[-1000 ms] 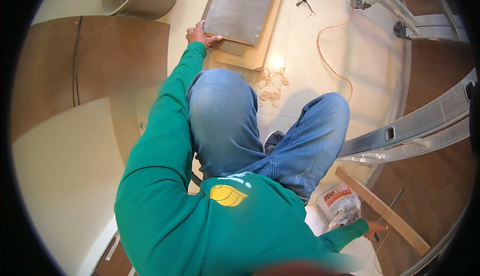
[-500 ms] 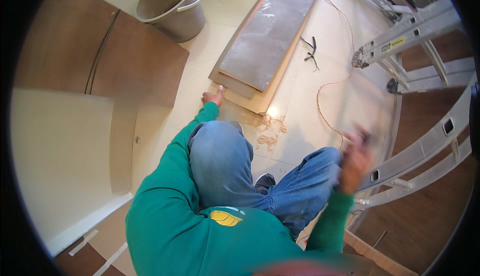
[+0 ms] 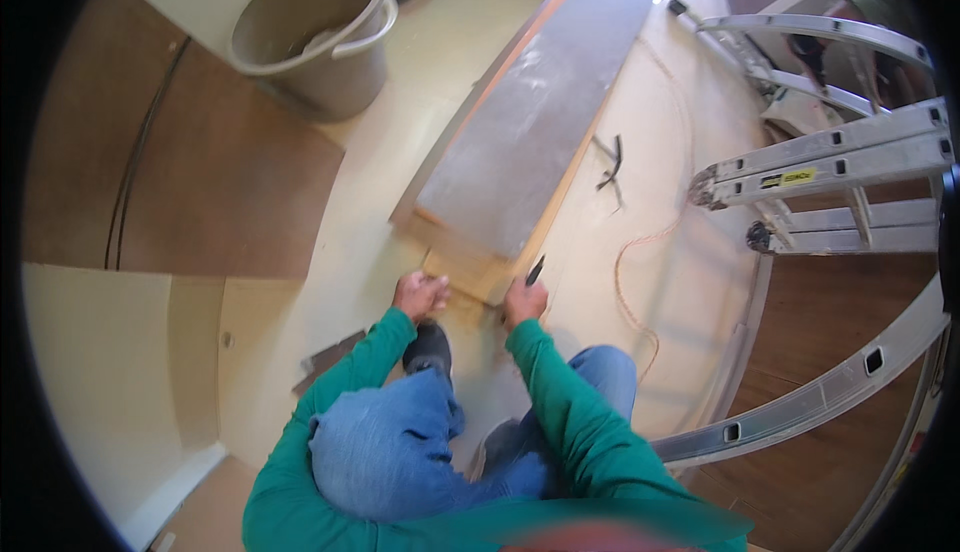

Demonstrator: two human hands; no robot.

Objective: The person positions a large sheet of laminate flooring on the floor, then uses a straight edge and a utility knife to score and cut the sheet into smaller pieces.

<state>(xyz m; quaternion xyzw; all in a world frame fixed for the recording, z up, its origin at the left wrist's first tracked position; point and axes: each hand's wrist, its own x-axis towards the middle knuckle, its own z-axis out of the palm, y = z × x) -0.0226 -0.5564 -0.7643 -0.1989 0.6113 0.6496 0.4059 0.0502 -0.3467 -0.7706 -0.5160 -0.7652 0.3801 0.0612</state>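
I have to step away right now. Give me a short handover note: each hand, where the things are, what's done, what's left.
Left hand: closed, pressing on the near end of the lower plank.
Right hand: shut on a dark pencil, tip up by the plank's near right corner.
Things: grey board stacked on the plank, on the floor ahead of the knees; bucket far left; ladder right; orange cord beside the planks.
Done: plank steadied, pencil in hand.
Left: no pencil line visible on the plank yet.

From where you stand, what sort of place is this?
Most likely a room being fitted with new flooring. A stack of long grey planks lies on pale underlay, aluminium ladders rest on finished brown boards, and a grey bucket stands nearby. The left hand steadies the planks; the right hand holds a dark pencil-like tool.
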